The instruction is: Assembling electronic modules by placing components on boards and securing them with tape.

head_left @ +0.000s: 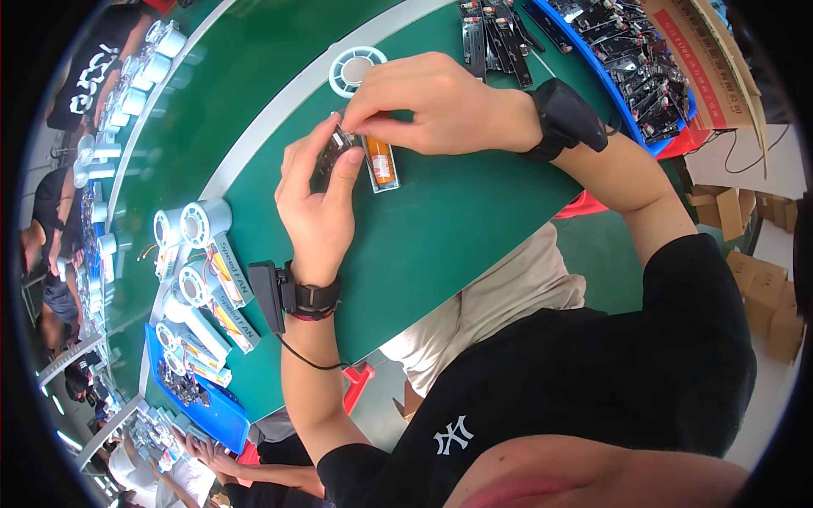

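A small dark circuit board (333, 152) is held upright between the thumb and fingers of my left hand (315, 203). My right hand (440, 102) reaches in from the right and pinches at the board's upper end; its fingertips hide what lies between them. Directly behind the hands is a white fan body with a round, light-blue-ringed head (357, 71). Its open handle (385, 179) shows an orange battery (380, 161) inside. My right hand covers the stretch between head and handle. Both wrists wear black strapped devices.
Several dark circuit boards (495, 42) lie at the far edge, beside a blue bin (622, 106) full of them and a cardboard box (707, 59). White fans (203, 224) stand in a group at left, near another blue bin (216, 419). A co-worker's hands (212, 457) show at lower left.
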A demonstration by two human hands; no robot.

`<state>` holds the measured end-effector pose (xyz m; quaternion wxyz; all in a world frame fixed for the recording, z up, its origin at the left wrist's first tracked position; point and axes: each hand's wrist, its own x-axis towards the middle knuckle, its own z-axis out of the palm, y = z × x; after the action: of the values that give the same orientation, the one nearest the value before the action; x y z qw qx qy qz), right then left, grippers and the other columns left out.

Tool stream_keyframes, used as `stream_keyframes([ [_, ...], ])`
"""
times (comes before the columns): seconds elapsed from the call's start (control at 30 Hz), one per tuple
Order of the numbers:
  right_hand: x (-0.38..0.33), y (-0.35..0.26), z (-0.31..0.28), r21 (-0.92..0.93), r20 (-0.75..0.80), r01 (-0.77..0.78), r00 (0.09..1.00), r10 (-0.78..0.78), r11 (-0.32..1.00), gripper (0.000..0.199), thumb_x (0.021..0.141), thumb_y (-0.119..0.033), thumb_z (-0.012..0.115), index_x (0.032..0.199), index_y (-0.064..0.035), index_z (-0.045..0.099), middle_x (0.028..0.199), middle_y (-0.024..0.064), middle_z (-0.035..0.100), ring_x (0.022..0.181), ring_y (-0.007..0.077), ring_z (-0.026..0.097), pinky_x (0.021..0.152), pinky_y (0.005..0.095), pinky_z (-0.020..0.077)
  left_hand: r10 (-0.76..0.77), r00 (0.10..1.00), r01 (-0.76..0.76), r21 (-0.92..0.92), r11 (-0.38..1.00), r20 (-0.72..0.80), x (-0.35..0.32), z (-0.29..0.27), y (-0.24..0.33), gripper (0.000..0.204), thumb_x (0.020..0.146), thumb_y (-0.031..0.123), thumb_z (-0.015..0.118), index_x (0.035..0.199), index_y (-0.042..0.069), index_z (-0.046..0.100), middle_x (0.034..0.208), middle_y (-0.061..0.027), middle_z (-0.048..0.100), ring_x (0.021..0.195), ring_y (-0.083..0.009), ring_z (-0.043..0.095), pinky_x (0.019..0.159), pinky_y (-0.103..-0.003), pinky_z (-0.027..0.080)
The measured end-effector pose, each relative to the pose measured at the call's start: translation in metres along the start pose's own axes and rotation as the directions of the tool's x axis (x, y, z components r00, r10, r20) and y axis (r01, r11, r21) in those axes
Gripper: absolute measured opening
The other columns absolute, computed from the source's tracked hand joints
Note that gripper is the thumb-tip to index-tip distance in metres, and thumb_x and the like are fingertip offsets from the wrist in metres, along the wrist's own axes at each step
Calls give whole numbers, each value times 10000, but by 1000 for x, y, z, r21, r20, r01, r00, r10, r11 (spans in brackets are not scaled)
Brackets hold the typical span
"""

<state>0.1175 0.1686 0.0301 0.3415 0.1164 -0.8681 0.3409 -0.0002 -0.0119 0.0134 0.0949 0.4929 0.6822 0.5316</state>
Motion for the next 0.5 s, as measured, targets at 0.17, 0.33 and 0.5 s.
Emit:
stream_keyframes([
  [0.17, -1, -4, 2, -29, -59, 11, 998, -12, 1000, 115, 843, -18, 743, 946, -41, 697, 860, 84, 701, 774, 246, 677, 687, 321, 544, -38, 999, 37, -74, 997, -17, -1, 2, 1, 369, 878, 59, 765, 1238, 35, 690, 1080, -106, 687, 925, -178, 654, 830, -299, 526],
  [0.33, -2, -11, 3, 137, -34, -230, 971, 237, 963, 130, 861, 4, 722, 983, -24, 691, 877, 70, 707, 826, 188, 698, 736, 284, 554, -36, 999, 33, -66, 997, -41, -1, 3, 3, 367, 864, 48, 775, 1222, 30, 699, 1054, -102, 695, 907, -171, 657, 821, -295, 528],
  [0.5, 0, -19, 6, 514, 131, -551, 808, 575, 658, 133, 893, -9, 705, 1023, 2, 682, 971, 63, 714, 917, 135, 692, 819, 277, 563, 8, 995, -6, 17, 1000, -103, -3, 6, 4, 382, 828, 36, 795, 1200, 32, 710, 1011, -100, 707, 894, -189, 662, 823, -310, 516],
])
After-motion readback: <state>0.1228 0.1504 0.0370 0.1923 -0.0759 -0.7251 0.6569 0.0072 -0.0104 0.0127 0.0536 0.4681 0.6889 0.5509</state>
